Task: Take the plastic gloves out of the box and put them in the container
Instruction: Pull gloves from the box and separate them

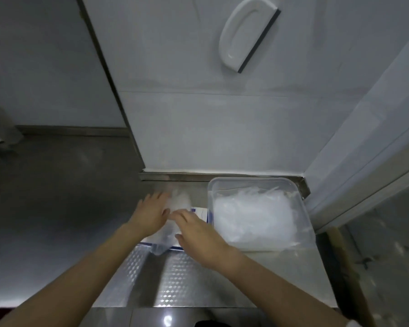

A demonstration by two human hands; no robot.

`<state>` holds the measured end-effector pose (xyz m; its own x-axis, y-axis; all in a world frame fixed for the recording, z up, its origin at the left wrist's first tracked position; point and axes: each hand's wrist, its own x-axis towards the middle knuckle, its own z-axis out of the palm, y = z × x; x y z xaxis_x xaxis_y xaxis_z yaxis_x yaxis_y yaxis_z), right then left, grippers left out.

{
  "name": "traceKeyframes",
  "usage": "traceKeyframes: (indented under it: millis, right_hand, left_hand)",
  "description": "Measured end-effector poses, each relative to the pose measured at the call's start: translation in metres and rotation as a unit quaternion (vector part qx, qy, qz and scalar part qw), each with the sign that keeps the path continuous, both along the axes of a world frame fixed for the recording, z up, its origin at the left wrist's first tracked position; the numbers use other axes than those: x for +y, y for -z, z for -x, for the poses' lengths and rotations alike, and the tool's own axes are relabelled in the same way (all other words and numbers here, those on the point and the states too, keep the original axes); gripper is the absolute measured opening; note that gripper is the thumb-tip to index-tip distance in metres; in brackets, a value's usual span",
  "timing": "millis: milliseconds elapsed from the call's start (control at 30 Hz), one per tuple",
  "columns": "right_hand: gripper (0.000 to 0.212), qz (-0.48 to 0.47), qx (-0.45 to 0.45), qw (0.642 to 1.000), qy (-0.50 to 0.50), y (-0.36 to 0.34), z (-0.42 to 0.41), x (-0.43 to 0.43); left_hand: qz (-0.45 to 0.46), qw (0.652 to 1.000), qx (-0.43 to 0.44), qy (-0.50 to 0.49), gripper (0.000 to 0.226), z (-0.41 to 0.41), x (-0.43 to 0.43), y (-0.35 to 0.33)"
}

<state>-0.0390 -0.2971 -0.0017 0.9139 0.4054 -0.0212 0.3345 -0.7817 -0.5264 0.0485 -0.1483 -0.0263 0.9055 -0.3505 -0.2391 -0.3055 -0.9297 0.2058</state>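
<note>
I am laying the left grip [151, 212], fingers flat, against the glove wad [178, 202] over the box [200, 212], beside the container [246, 180] at the counter's [187, 279] back right corner. I cannot tell whether the right grip [196, 232] is closing. The wad is looking featherlight, limp and slippery, so I am favouring bunching its middle.

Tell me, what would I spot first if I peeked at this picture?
Probably the two hands in the middle, the left hand and the right hand, meeting on a see-through bunch of plastic gloves over the blue and white box. Just to their right sits the clear container, already piled with a heap of gloves. High on the wall hangs a white squeegee.
</note>
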Motion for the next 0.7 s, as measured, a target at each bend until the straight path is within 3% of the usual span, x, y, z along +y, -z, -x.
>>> traceKeyframes:
  millis: [100,200,400,567,700]
  right_hand:
    - [0.061,0.050,0.063,0.997,0.015,0.025,-0.003,0.016]
    - [0.059,0.113,0.085,0.990,0.016,0.035,-0.002,0.014]
    - [0.029,0.166,0.078,0.983,0.008,0.024,-0.001,0.012]
    - [0.031,0.105,0.051,0.990,0.075,0.013,-0.011,0.001]
    - [0.026,0.052,0.021,0.988,0.142,-0.011,-0.021,-0.020]
  left_hand:
    - [-0.036,0.996,0.082,0.017,0.046,0.009,0.019,0.020]
    - [-0.014,0.997,0.059,0.048,0.037,0.018,0.022,0.023]
    - [0.022,0.998,0.039,0.039,0.025,0.035,0.028,0.033]
    - [0.023,0.997,0.068,0.034,0.043,0.041,0.037,0.039]
    - [-0.002,0.997,0.071,0.034,0.043,0.044,0.037,0.039]
